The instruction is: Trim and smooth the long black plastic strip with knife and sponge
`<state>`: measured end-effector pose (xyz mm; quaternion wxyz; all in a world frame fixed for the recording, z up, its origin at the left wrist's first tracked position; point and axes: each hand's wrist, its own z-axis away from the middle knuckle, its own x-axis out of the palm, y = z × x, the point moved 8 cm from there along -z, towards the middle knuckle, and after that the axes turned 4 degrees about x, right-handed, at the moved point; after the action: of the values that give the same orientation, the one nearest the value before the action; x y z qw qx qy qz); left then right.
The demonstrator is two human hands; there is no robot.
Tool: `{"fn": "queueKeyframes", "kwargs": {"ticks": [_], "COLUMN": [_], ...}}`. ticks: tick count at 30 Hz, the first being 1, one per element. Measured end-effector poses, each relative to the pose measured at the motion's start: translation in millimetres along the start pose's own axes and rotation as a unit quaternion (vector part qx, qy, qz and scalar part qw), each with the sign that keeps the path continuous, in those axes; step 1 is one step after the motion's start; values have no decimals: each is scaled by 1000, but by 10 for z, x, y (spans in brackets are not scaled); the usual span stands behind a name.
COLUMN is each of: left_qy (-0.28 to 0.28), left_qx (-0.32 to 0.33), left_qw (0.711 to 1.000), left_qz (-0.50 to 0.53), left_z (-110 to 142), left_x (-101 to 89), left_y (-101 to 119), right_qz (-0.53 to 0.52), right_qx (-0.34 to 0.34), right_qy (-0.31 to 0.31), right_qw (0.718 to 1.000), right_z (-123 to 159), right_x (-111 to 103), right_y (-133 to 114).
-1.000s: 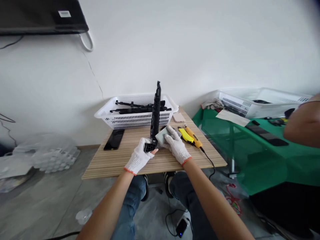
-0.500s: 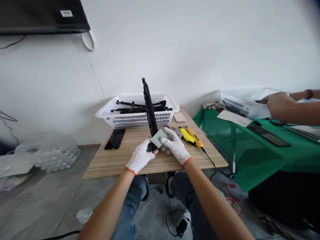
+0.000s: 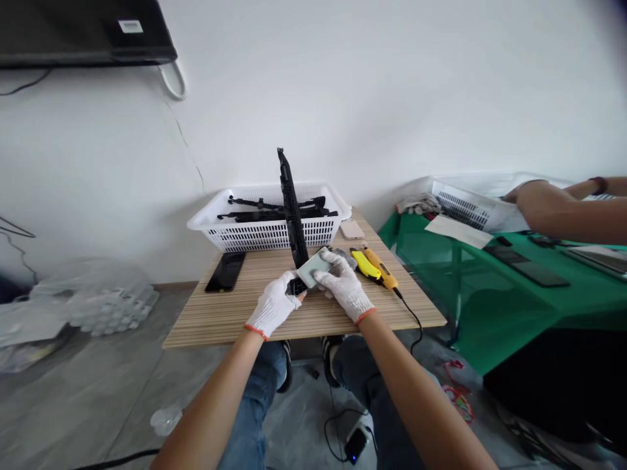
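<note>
My left hand [image 3: 278,301], in a white knit glove with an orange cuff, is closed around the lower end of a long black plastic strip-like part [image 3: 292,215]. The part tilts upward, its far end rising above the basket. In my right hand [image 3: 343,281], gloved the same way, is a flat pale grey-green rectangular pad [image 3: 313,267], gripped between thumb and fingers. The pad lies against the part's lower end, close to my left thumb. Some fingers of the right hand are hidden behind the pad.
A white basket [image 3: 255,239] holding several black parts stands at the table's back. On the wooden table [image 3: 220,324] lie a black phone [image 3: 225,272], a yellow utility knife [image 3: 365,265], a corded yellow tool [image 3: 381,267] and a pink phone [image 3: 352,229]. At right, another person's arms reach over a green-covered table [image 3: 509,294].
The black part's upper end has shifted slightly up and left. The pad and both hands have barely moved. At right, the other person's hand has moved slightly left.
</note>
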<state>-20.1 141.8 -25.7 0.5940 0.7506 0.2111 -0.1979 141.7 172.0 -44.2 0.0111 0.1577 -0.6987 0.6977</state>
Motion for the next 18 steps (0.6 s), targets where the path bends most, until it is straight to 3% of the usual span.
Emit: {"fn": "queueKeyframes", "kwargs": {"ticks": [3,8,11,16,18], "left_qy": [-34,-28,-25,-18,-14], "left_qx": [1,13,24,25,23], "left_qw": [998,993,993,994,995], "left_qz": [-52,-111,-109,-104,-97], "left_z": [6,20,13,2,8], "left_x": [44,18,9,17,20], "left_y": [5,12,-7,-45,-36], "right_qz": [20,1,-5,22,28], "right_qx": [17,-10,-6,-6,1], "right_qy": [-61,48,3,57,37], "right_qw": [998,999,1000,998,999], "right_z": [-1,-26,-47,-22,-19], "right_x": [96,-77,-18,-104,-63], "right_y": [30,-8,16,-7,-14]}}
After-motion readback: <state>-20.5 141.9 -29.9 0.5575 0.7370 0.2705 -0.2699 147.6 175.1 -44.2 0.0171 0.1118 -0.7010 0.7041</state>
